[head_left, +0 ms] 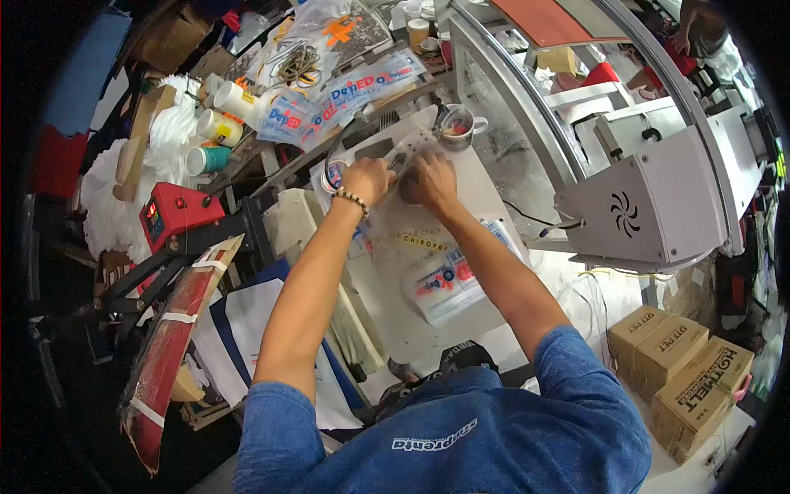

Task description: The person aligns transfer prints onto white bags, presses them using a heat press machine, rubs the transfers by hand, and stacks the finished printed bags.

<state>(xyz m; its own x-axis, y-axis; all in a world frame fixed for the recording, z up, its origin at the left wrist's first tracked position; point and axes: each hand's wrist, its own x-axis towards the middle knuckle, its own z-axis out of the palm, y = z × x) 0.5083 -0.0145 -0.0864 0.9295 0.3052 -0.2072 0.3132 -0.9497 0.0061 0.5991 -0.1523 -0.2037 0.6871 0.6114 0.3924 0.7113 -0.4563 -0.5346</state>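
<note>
Both my hands are over the far part of a pale work table point(391, 317). My left hand point(367, 179), with a beaded bracelet at the wrist, has its fingers closed at a small dark metal piece too small to name. Close beside it, my right hand point(431, 179) bends its fingers down over a dark round object point(409, 189), partly hidden. A perforated light plate point(421, 142) lies just beyond the hands. To the right stands a clear mug point(457, 128) with small items inside. Nearer me are printed plastic packs point(444, 281) and yellow lettering point(424, 239).
A red control box point(177, 216) and heat press stand at the left. White and yellow containers point(220, 128) are at the upper left. A large grey machine point(646, 210) rises at the right, above cardboard boxes point(699, 395). Another person's hand point(682, 41) shows at the upper right.
</note>
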